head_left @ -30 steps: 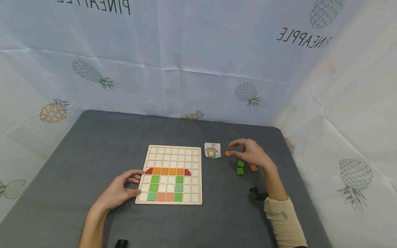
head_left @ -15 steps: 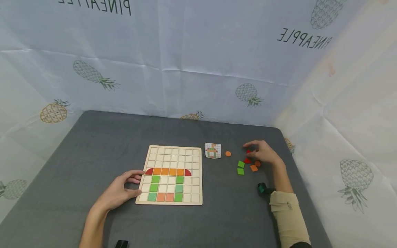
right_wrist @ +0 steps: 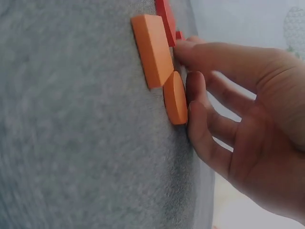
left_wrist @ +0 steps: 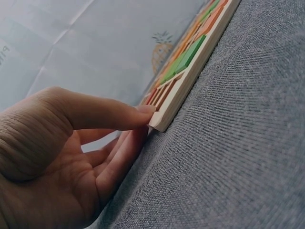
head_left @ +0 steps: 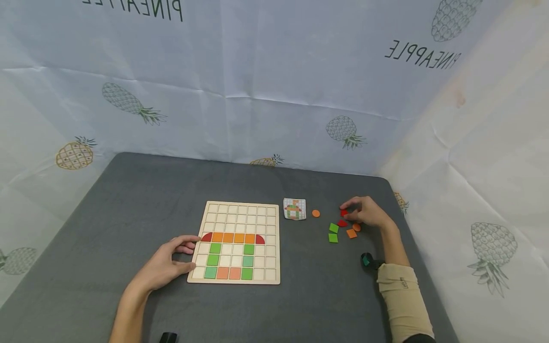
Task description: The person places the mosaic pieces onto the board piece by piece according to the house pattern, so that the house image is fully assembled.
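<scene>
My left hand [head_left: 165, 264] rests against the left side of a wooden grid board [head_left: 270, 228]; in the left wrist view the thumb touches its corner and the other fingers bend beside the edge. Orange, green, salmon and dark red pieces fill some of its squares. On the right, my right hand [head_left: 366, 212] pinches a small red block [head_left: 344, 213] between thumb and index finger, low over the table. Just in front lies another red block [head_left: 341, 223]. In the right wrist view, an orange round block [right_wrist: 175, 98] and an orange square block [right_wrist: 153, 50] lie near the fingers.
A small printed pattern card [head_left: 294, 208] lies right of the board, with an orange disc [head_left: 316, 213] beside it. Two green square blocks [head_left: 333, 232] lie nearer me. The grey table [head_left: 171, 186] meets a pineapple-print curtain at the back.
My right hand has moved right, away from the orange disc, to the red blocks, and its fingers have closed on one. The disc stays on the table. My left hand stays at the board.
</scene>
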Motion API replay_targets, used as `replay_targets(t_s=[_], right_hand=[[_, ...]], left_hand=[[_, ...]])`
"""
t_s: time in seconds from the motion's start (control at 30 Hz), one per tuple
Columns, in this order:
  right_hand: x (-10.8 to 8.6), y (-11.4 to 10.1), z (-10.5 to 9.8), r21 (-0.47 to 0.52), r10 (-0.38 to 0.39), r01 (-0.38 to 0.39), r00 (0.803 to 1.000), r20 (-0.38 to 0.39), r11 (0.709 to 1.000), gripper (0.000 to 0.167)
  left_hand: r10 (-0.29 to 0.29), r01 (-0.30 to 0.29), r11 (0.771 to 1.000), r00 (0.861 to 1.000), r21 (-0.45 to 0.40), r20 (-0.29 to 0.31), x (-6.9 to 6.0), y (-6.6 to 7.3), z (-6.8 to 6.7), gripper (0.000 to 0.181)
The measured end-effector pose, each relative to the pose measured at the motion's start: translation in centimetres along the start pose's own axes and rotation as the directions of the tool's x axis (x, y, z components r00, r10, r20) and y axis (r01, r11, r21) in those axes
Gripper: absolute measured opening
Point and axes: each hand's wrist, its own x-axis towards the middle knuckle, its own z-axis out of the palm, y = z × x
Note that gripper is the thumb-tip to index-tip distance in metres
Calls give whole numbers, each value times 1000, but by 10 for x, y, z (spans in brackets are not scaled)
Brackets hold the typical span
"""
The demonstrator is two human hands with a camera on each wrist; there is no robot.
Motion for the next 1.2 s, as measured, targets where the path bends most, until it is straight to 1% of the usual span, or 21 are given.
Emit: replay_targets(t_s=[0.2, 0.27, 0.47, 0.57, 0.63, 0.73, 0.83, 0.87, 0.93, 1.0, 1.13, 1.2], right_hand=[[2, 2, 2, -80, 5, -6, 1000, -19, 997, 26], [2, 3, 3, -94, -6, 4, 1000, -21, 996, 26], [2, 3, 4, -88, -17, 14, 999, -29, 996, 28], [2, -1, 5, -83, -34, 31, 999, -38, 996, 29], [2, -7, 7, -86, -53, 49, 997, -53, 995, 28], [3, -18, 11, -86, -108, 102, 992, -71, 991, 25], [5, -31, 17, -80, -182, 176, 980, -84, 981, 22], [6, -36, 19, -72, -204, 199, 975, -84, 977, 22], [8, -45, 24, -60, -241, 237, 967, -80, 970, 22], [11, -57, 31, -48, -260, 257, 963, -76, 965, 23], [17, -83, 44, -23, -274, 273, 961, -45, 962, 24], [20, -96, 52, -20, -295, 295, 955, -30, 955, 24]], left_hand=[[20, -19, 999, 1000, -26, 7, -1, -2, -1, 66], [22, -22, 999, 1000, -29, 8, 0, -2, -1, 66], [19, -19, 999, 1000, -35, 7, 0, -3, 0, 66], [17, -17, 999, 1000, -29, 7, 0, -3, -1, 66], [23, -22, 1000, 1000, -22, 7, 0, -3, -1, 66], [21, -21, 1000, 1000, -17, 3, 0, -2, -1, 66], [26, -26, 1000, 1000, -12, 0, -1, -1, -1, 65], [19, -19, 1000, 1000, -12, -3, -1, 0, -1, 65], [27, -27, 1000, 1000, -8, -2, -1, 0, -1, 65], [29, -29, 1000, 1000, -7, -2, -1, -1, -1, 65], [21, -21, 1000, 1000, -9, -3, 0, -2, -1, 65], [21, -21, 1000, 1000, -9, 2, 0, -2, -1, 65]])
